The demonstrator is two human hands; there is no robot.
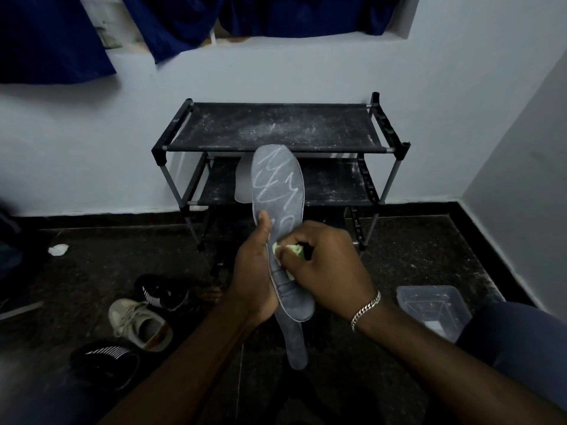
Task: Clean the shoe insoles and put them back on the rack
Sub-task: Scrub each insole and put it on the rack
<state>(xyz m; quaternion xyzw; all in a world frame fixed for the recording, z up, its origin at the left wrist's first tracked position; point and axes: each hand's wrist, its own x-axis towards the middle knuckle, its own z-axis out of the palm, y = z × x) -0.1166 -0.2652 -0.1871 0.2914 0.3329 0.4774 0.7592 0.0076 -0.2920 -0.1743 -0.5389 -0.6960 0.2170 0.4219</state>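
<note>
Insole (277,179) in left hand (253,277) — cloth (295,249), seemingly, in right hand (328,268)

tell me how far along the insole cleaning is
Early to midway. Done: perhaps one pale insole lying on the middle shelf of the rack, though its cleanliness is unclear. In hand: the left hand grips a grey insole while the right hand presses a green cloth on its middle; white marks cover its upper half. Left: clear those marks, clean the second grey insole showing beneath, then rack both.
</note>
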